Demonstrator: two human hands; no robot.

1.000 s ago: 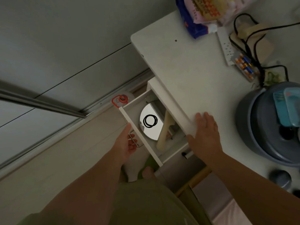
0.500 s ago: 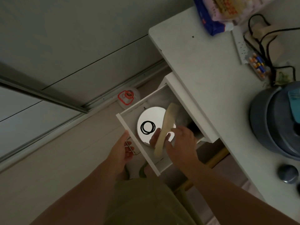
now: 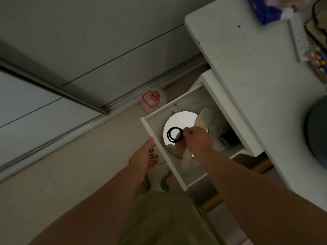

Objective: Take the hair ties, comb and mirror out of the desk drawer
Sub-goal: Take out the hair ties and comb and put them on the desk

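The white desk drawer is pulled open below the desk top. A round mirror lies flat inside it. Black hair ties sit over the mirror, and my right hand pinches them at their right side with fingertips closed. A pale wooden comb lies across the mirror's right part, its middle hidden under my right hand, its handle end near the drawer front. My left hand grips the drawer's metal handle.
The white desk top stretches to the right with a power strip, batteries, cables and a blue packet at the back. A dark round container stands at the right edge. A clear bottle with a red cap lies on the floor.
The drawer has been pulled further out. My right hand went from the desk edge into the drawer, past the comb, and closed its fingertips on the hair ties.
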